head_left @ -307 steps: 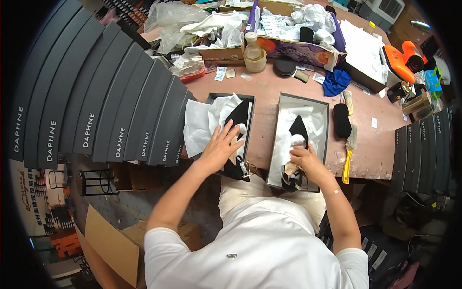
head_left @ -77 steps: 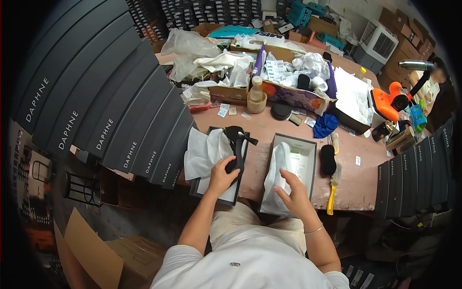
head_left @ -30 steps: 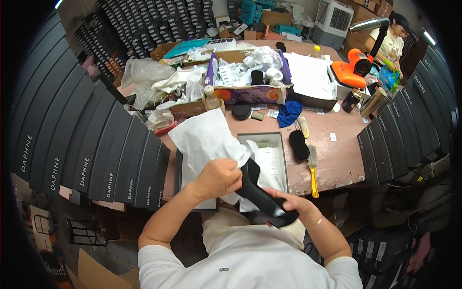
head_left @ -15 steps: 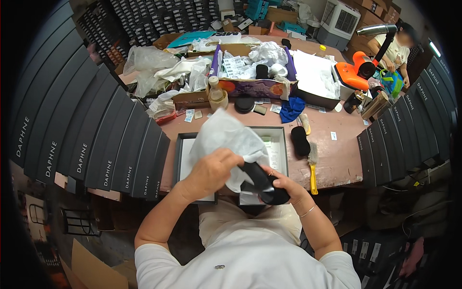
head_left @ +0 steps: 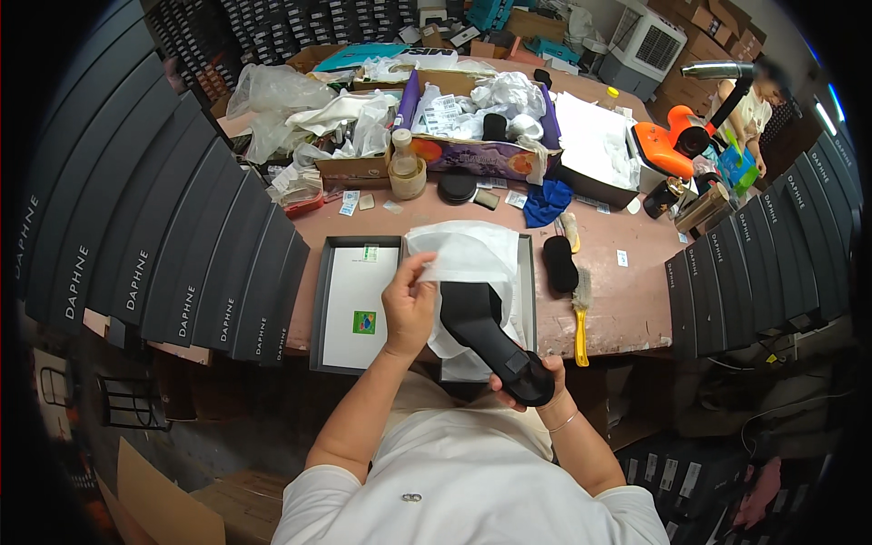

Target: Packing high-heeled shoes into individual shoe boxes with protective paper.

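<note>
In my right hand is a black shoe, gripped by its near end, with the fingers and thumb closed round it. The shoe slants away from me to the left over an open dark grey shoe box. My left hand pinches the edge of a white sheet of tissue paper, which lies behind and partly under the shoe. The box's left half shows a white inside with a green sticker. Tissue and my arms hide much of its right half.
Stacks of dark shoe boxes stand at left and right. A yellow-handled brush and a black oval pad lie right of the open box. Farther back are a purple carton of crumpled paper, a bottle and a co-worker.
The tissue, earlier raised over the box's left half, now sits to the right and uncovers that half. The shoe has turned and shows more of its length. My left hand has shifted slightly.
</note>
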Demonstrator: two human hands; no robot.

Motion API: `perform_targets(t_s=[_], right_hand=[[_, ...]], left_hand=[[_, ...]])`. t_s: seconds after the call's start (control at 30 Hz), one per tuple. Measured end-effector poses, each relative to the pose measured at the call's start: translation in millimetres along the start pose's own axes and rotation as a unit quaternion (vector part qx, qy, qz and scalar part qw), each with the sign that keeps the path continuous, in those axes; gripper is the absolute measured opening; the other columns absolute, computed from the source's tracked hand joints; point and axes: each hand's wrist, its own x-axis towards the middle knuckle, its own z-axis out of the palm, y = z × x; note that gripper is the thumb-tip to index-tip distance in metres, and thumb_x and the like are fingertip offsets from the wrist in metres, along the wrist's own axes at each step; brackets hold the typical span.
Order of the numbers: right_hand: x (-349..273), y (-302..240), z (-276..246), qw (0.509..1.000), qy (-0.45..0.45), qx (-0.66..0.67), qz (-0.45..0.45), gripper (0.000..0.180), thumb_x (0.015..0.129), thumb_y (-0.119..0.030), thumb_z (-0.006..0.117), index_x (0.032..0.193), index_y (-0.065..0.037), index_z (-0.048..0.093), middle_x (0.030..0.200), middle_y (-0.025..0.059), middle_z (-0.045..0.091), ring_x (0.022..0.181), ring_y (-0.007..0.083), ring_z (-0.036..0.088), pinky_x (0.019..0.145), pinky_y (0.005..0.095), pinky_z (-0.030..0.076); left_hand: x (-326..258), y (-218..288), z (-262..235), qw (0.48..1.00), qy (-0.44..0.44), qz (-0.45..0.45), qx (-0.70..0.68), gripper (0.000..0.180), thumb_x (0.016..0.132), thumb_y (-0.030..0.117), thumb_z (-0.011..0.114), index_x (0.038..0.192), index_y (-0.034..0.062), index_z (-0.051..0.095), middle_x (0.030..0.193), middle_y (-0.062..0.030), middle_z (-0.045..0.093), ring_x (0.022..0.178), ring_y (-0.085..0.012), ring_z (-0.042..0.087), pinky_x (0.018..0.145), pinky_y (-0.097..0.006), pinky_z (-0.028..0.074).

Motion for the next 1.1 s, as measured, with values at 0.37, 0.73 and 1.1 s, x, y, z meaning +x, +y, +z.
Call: perform_targets(t_s=[0.37,0.73,1.1], right_hand=[[70.9,22.3,68.7,0.897,0.299,-0.213,-0.247,0.041,0.086,-0.018,0.066,0.123,-0.006,0.053,0.116,0.0036,0.058,0.108,0.0163,0.055,0.096,0.0322,0.044],[51.4,-13.6,22.6,0.718,0.261,-0.64,-0.089,0.057,0.088,-0.024,0.062,0.137,-0.005,0.04,0.132,0.011,0.051,0.124,0.0228,0.048,0.106,0.0359,0.038],[39.0,-33.1,8.1,0.702,0.203,-0.641,-0.234,0.053,0.092,-0.017,0.056,0.139,-0.001,0.036,0.134,0.0112,0.048,0.119,0.0204,0.05,0.101,0.0358,0.044]], left_hand=[[-23.9,80.0,16.3,0.924,-0.167,0.304,0.164,0.038,0.064,-0.004,0.071,0.101,0.0035,0.07,0.068,-0.0062,0.056,0.054,-0.0206,0.055,0.049,-0.031,0.044],[-36.6,72.6,21.1,0.915,-0.169,0.35,0.111,0.036,0.061,-0.009,0.062,0.094,0.0014,0.071,0.068,-0.0054,0.055,0.054,-0.0192,0.052,0.047,-0.029,0.04],[-52.6,70.5,15.3,0.885,-0.26,0.384,0.038,0.029,0.065,-0.008,0.066,0.093,-0.0021,0.07,0.066,-0.0034,0.052,0.048,-0.0157,0.047,0.042,-0.028,0.034]])
